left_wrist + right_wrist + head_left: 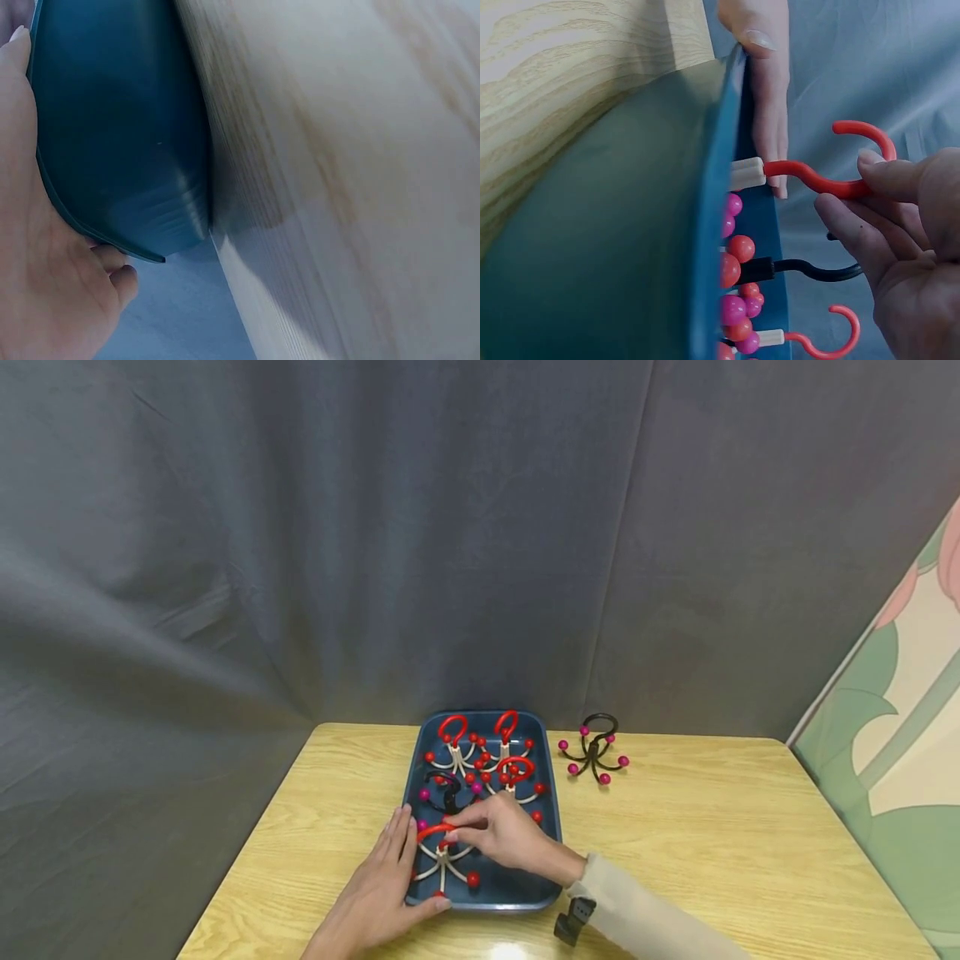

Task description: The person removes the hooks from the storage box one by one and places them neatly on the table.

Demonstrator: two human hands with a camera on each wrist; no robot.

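A dark blue tray [517,891] holds several hook hangers with white ball-tipped arms and red hooks, one of them a far-left hanger [456,753]. Among them stands a black hanger [450,797] with magenta balls. At the tray's near left, my right hand [504,833] pinches the red hook of a white-armed hanger [442,855] between thumb and fingers. The right wrist view shows this red hook [817,182] rising above the rim. My left hand [381,881] rests on the near left corner, fingers straight along the rim, thumb across the front edge.
Another black hanger [594,752] with magenta balls stands on the wooden table [712,827], right of the tray. A grey curtain [450,543] hangs behind the table and down its left side. At the far right is a flower-patterned panel [892,727].
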